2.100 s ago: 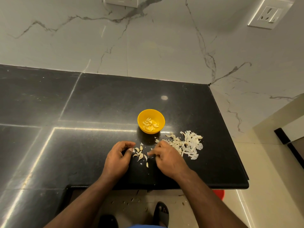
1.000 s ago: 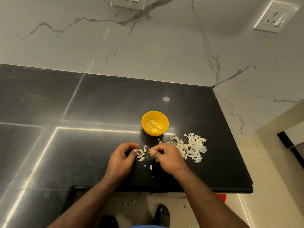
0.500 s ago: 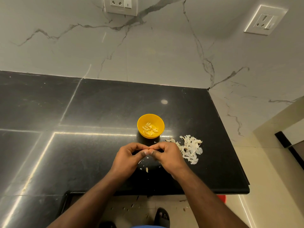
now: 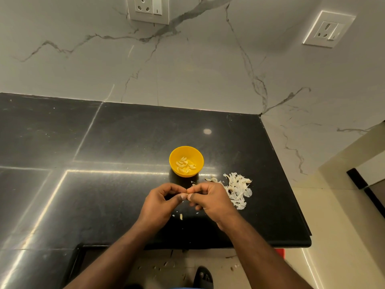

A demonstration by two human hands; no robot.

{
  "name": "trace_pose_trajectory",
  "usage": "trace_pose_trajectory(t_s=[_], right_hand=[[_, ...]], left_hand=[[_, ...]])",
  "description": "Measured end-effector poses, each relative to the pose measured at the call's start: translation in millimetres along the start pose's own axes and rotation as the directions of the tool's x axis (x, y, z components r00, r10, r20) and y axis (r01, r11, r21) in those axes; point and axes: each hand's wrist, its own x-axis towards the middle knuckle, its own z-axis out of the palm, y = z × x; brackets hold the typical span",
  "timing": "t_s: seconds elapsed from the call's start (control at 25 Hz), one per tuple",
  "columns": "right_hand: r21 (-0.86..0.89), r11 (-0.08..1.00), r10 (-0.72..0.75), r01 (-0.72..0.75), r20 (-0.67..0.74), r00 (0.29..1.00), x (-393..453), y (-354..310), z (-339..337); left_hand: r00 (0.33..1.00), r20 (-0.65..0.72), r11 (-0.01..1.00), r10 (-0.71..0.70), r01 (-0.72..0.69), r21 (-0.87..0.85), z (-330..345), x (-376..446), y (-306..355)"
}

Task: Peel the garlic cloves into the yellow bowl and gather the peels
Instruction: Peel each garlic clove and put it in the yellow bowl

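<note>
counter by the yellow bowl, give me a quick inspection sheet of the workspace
surface: black stone counter, glossy, light streaks.
job's things: yellow bowl holds peeled garlic cloves; peel pile to its right.
clutter: loose peel bits below the hands; more on the floor.
grippers: left hand and right hand pinch something small between their fingertips; cannot tell what.
cables: nothing seen.
surroundings: marble wall, two sockets.

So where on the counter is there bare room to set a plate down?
Left of the yellow bowl and left hand, the counter lies bare. Crowded right: peel pile, right hand, scraps.
</note>
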Motion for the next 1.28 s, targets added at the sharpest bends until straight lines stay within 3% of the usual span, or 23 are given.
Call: trace_pose_trajectory(t_s=[0.24,0.48,0.92,1.28], right_hand=[[-0.235,0.97,0.053,-0.058,-0.026,0.998,3,3,3],[-0.273,0.958,0.067,-0.084,-0.07,0.995,2,5,9],[-0.332,0.943,-0.004,-0.028,-0.095,0.995,-1,-1,8],[-0.394,0.919,-0.03,-0.013,-0.102,0.994,-4,-9,7]], left_hand=[[0.972,-0.009,0.914,0.236,-0.219,0.343,4,-4,-7],[0.908,0.071,0.799,0.414,-0.4,0.449,3,-6,-11],[0.951,-0.034,0.91,0.308,-0.284,0.301,9,-11,-4],[0.961,-0.04,0.937,0.273,-0.256,0.238,9,-13,-4]])
